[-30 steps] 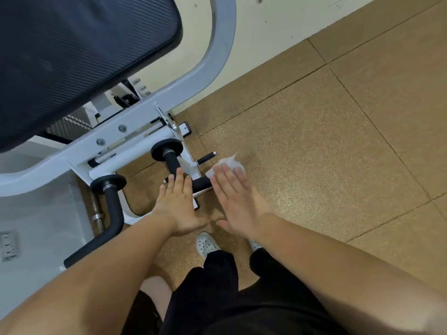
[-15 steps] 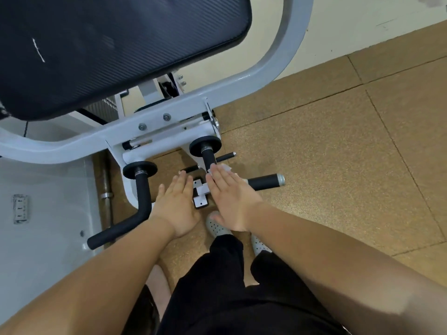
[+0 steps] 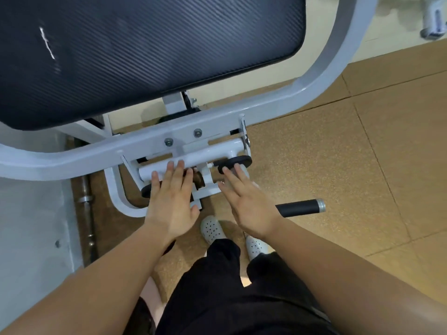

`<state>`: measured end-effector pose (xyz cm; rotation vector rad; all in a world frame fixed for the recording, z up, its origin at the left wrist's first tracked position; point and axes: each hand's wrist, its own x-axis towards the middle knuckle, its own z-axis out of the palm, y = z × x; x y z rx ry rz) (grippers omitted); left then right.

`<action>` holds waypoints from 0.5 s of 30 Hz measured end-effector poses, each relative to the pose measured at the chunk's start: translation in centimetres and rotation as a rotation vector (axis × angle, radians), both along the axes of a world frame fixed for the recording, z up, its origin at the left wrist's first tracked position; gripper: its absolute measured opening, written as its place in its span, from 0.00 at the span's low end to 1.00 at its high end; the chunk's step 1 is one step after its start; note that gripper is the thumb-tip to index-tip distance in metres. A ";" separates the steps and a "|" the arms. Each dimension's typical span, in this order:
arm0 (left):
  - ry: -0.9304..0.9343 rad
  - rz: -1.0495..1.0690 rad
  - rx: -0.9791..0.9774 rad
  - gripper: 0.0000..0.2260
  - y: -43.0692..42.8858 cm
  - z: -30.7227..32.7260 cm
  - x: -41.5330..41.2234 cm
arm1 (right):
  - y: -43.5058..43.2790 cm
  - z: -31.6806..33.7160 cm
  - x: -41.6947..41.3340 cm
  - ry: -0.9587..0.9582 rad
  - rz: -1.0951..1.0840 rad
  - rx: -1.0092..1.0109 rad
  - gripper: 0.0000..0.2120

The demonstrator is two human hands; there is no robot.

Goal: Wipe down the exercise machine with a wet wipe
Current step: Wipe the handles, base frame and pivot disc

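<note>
The exercise machine has a white frame (image 3: 242,117) and a large black pad (image 3: 150,52) above it. My left hand (image 3: 173,201) lies flat with fingers apart over the white crossbar (image 3: 217,151) and the left handle's black disc, holding nothing. My right hand (image 3: 246,204) lies flat on the right handle, fingertips at its black disc (image 3: 242,161). A pale sliver of the wet wipe (image 3: 243,171) shows under those fingertips; the rest is hidden. The handle's black grip (image 3: 300,207) sticks out to the right with a metal end cap.
My white perforated shoes (image 3: 212,229) and black shorts (image 3: 242,298) are below the hands. A metal bar (image 3: 85,197) lies along the left by a pale panel (image 3: 31,238). Brown tiled floor (image 3: 362,165) spreads to the right. Part of another machine (image 3: 435,20) shows at top right.
Both hands have moved up the machine. The right hand, with the wipe under its fingers, went along the right handle to its disc; the left hand rose onto the crossbar.
</note>
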<state>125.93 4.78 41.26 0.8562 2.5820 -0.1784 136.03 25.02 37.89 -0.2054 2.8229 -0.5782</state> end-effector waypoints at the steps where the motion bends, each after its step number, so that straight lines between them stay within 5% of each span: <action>1: -0.002 0.000 0.002 0.39 -0.7 -0.3 -0.3 | -0.1 0.2 0.4 -0.029 -0.062 -0.015 0.31; 6: 0.027 -0.097 -0.011 0.39 -3.1 -1.9 -1.0 | 0.2 1.1 1.4 -0.072 -0.234 0.012 0.24; 13: 0.050 -0.105 0.103 0.36 -3.7 -2.8 -0.9 | 1.3 4.8 -5.9 0.350 -0.245 0.015 0.25; 15: 0.066 -0.100 0.127 0.35 -3.6 -3.2 -0.9 | 0.5 4.9 -8.3 0.264 -0.154 0.080 0.23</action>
